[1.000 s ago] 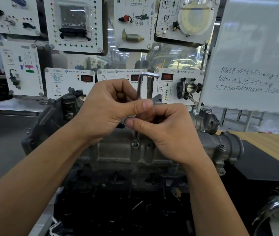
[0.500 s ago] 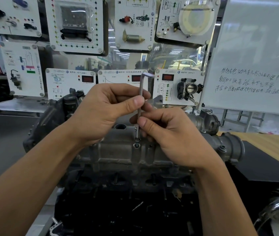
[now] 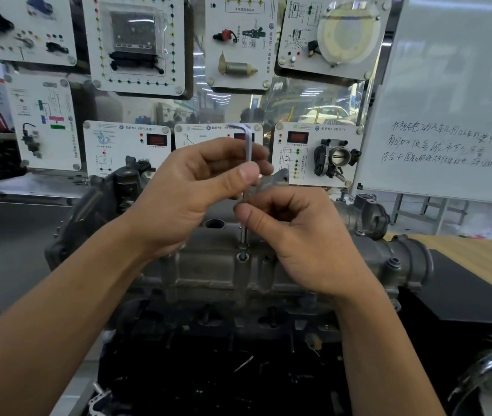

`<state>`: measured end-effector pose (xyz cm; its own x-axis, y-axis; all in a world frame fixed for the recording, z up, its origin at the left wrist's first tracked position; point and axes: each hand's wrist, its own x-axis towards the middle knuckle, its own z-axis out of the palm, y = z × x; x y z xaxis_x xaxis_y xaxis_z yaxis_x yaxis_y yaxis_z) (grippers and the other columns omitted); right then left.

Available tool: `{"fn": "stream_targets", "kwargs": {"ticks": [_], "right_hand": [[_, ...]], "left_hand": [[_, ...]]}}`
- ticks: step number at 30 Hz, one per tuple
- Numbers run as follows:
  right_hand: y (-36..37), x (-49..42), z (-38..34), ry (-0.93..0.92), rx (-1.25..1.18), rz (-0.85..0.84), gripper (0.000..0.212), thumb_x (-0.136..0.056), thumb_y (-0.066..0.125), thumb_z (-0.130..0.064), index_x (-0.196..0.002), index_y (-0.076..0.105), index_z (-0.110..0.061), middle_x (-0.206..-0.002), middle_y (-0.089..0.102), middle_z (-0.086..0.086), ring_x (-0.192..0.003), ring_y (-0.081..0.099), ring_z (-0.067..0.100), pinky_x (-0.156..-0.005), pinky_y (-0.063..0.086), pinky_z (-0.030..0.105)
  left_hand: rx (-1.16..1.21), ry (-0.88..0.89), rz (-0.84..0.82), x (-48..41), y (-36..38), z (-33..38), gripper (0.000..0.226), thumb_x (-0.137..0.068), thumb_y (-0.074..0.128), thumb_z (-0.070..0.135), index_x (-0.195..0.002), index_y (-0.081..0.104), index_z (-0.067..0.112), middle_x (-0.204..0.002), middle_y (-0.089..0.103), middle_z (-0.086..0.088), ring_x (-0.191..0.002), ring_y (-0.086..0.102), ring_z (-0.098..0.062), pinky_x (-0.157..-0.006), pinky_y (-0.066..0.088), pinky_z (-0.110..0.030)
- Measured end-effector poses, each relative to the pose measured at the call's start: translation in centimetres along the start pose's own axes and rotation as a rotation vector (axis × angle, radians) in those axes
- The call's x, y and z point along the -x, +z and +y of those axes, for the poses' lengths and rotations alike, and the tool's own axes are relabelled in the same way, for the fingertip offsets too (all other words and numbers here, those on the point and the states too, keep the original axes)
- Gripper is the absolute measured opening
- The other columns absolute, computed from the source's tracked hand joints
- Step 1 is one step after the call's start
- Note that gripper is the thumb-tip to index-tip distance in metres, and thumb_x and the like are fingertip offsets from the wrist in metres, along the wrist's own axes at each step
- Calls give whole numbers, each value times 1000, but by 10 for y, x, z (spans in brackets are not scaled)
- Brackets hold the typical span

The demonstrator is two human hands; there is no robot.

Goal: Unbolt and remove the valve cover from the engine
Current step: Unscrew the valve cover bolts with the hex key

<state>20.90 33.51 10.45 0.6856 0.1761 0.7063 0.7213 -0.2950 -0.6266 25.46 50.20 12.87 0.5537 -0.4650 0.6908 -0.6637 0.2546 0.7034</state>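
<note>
1. I have the hex key [image 3: 248, 145] standing upright with its long leg down, so the tip meets the bolt [image 3: 242, 256] straight on. The short leg is at the top and points left.
2. My left hand [image 3: 184, 199] pinches the upper part of the shaft between the thumb and the curled fingers. I judge this grip is for twirling the key quickly, not for levering on it, which fits a bolt that is already cracked loose.
3. My right hand [image 3: 308, 241] pinches the shaft lower down between thumb and forefinger, just above the bolt, with the other fingers curled in behind. It acts as a guide so the tip does not wander out of the socket as the key turns.
4. The bolt sits at the near edge of the valve cover [image 3: 208, 271], about halfway along it. I cannot tell how far the bolt has risen, because the key and my fingers crowd the view.
5. The valve cover lies seated on top of the engine [image 3: 208, 325], directly below both hands. At least one more fastener [image 3: 394, 262] shows toward its right end, so by my reckoning the cover is not ready to lift.
6. The wooden desk [image 3: 479, 256] is at the right, behind the engine's right end, and nothing I am handling lies on it.
7. The risk I see is a tilted key: it could slip and round the socket, so both pinches need to hold it vertical.
</note>
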Motion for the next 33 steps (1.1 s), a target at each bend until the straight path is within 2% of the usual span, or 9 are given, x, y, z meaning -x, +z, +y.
{"fn": "stream_targets", "kwargs": {"ticks": [3,6,10,16,18,20,25,28,33], "right_hand": [[-5,2,0,-1,36,-94,27,-97,61,-18,-81,68,2,-60,49,22,-51,40,26,-48,33,36],[-8,3,1,26,23,-123,29,-99,57,-21,-89,69,4,-65,52,28,-52,44,33,-49,36,44],[-5,2,1,9,-12,-64,22,-93,67,-19,-83,72,-1,-60,57,18,-53,45,15,-51,39,29],[6,1,-1,-11,-75,58,18,-77,82,-13,-71,71,0,-62,63,18,-55,50,13,-53,44,24],[8,0,0,-11,-61,74,21,-78,81,-10,-67,69,1,-57,59,14,-53,46,10,-51,40,22],[8,0,0,-13,-50,61,21,-82,78,-10,-66,67,-2,-54,54,8,-52,43,8,-51,38,21],[-5,3,-1,-13,30,-98,24,-97,61,-15,-84,70,3,-53,45,14,-50,36,11,-49,31,22],[-7,3,1,34,17,-155,26,-100,53,-20,-94,70,-1,-49,38,-9,-46,33,7,-47,29,20],[-1,1,2,-3,-29,-75,26,-95,63,-24,-80,69,-4,-51,40,-1,-49,35,6,-48,32,19]], "left_hand": [[42,5,-50,2,-1,-1,27,-85,63,22,-108,74,16,-102,76,-5,-105,69,-20,-89,53,-27],[10,25,-14,2,2,-1,21,-83,66,22,-100,77,19,-88,77,-4,-89,73,-17,-83,54,-25],[-19,51,53,-2,5,-1,10,-72,76,25,-81,75,22,-75,74,0,-73,71,-13,-71,56,-24],[-53,17,139,-4,6,-2,37,-63,87,25,-76,57,7,-76,60,-18,-73,58,-30,-69,52,-37],[-47,1,116,-4,5,-2,34,-66,85,25,-78,59,6,-75,62,-13,-71,60,-26,-68,52,-33],[-19,-5,61,-3,5,-1,23,-70,79,25,-81,65,12,-71,66,1,-68,64,-13,-66,53,-23],[100,-22,-63,2,-2,2,27,-84,66,23,-109,73,14,-99,75,-5,-99,69,-18,-86,53,-26],[79,-13,-48,2,0,2,22,-82,66,21,-101,77,16,-89,77,-3,-91,72,-17,-83,54,-24],[47,0,78,-3,3,1,15,-66,85,23,-75,74,20,-71,73,0,-69,70,-12,-69,57,-23]]}}
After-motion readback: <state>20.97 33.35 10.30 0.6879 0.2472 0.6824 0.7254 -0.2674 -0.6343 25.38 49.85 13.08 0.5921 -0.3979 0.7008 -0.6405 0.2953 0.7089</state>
